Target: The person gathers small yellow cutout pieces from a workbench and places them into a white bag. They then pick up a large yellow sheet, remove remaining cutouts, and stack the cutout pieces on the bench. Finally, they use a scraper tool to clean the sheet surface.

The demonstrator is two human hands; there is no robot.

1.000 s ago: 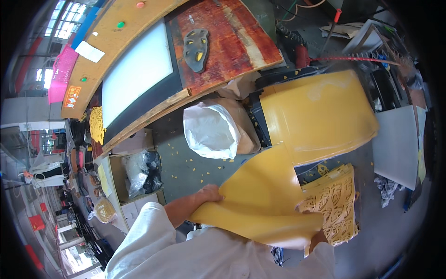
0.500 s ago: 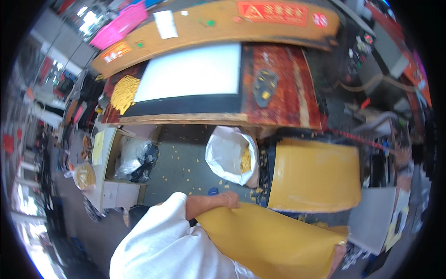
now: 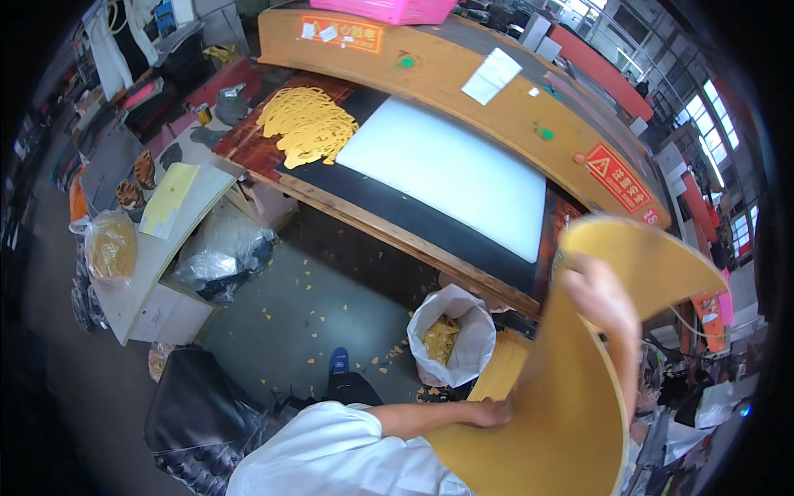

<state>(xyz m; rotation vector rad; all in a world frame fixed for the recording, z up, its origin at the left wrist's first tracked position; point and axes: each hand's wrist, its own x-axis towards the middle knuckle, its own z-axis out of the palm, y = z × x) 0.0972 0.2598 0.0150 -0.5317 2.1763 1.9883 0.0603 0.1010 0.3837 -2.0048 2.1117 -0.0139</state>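
Observation:
A large, flexible yellow sheet (image 3: pixel 571 397) bends in a curve between my hands at the lower right. My left hand (image 3: pixel 494 412) is closed on its near-left edge, low by the white sack. Higher up, beside the right end of the press bed, my right hand (image 3: pixel 597 289) grips another part of the sheet, slightly blurred, with its fingers partly hidden. The white cutting board (image 3: pixel 447 169) lies on the bed under the orange press beam (image 3: pixel 447 66). Yellow cut pieces (image 3: pixel 306 124) are heaped left of the board. More yellow sheets (image 3: pixel 502 368) show partly behind the held one.
An open white sack (image 3: pixel 471 322) with yellow scraps stands on the floor before the press. Scraps litter the floor (image 3: pixel 281 331). To the left are a side table (image 3: pixel 178 215), plastic bags and a black chair (image 3: pixel 194 405). A pink basket (image 3: pixel 397 10) rests above the beam.
My right hand has risen and swung the sheet up toward the press's right end, bending it. My left hand has moved right, still gripping. The view has turned right.

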